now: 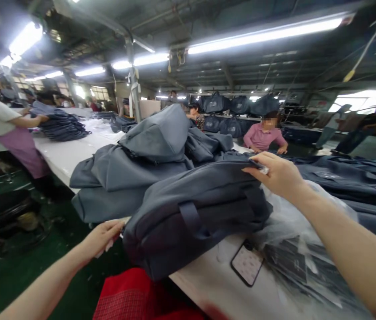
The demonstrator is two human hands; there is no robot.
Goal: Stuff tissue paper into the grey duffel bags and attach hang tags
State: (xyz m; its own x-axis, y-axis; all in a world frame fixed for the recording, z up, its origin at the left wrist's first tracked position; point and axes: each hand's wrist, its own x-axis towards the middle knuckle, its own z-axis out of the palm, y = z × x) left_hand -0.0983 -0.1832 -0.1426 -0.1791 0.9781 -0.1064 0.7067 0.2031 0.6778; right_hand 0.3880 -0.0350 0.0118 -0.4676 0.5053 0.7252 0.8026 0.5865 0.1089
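A dark navy duffel bag (171, 218) with a webbing strap lies tilted across the near edge of the white table (201, 284). My left hand (108, 233) pinches its lower left end. At the bag's upper right end, my right hand (271, 171) grips the top edge, with a small pale bit showing at the fingers. Both hands are closed on the bag, and it stretches between them. Behind it rises a heap of blue-grey bags (154, 138).
A phone in a patterned case (247, 263) lies near the bag. Clear plastic packaging (304, 262) covers the right side. More navy bags (348, 178) are piled at right. One person (263, 135) sits across the table; another (11, 129) stands left by a stack of bags (63, 124).
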